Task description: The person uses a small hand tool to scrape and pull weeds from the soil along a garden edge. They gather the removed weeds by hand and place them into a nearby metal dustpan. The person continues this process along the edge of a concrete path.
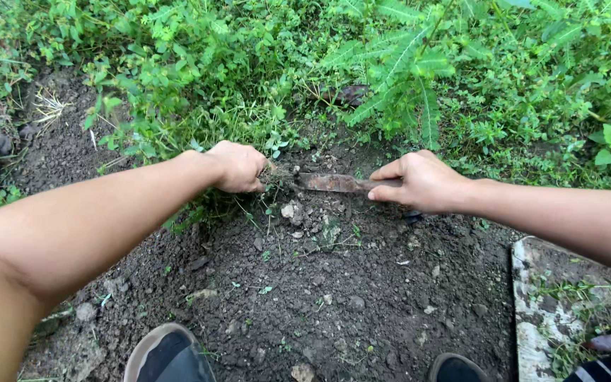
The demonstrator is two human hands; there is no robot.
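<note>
Both fists are closed: the left hand (238,168) should pull its weed tuft (271,172) taut while the right hand (422,182) keeps its rusty blade (334,183) low at the roots.

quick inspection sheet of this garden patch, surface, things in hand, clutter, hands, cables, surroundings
surface: dark loose soil, dotted with small stones.
job's things: rusty blade lying flat, tip at a grass clump.
clutter: worn flat slab at lower right with plant scraps on it.
grippers: left hand fisted on the grass clump; right hand gripping the blade's handle end.
cables: nothing seen.
surroundings: green weeds along the top; two shoe tips at the bottom edge.
</note>
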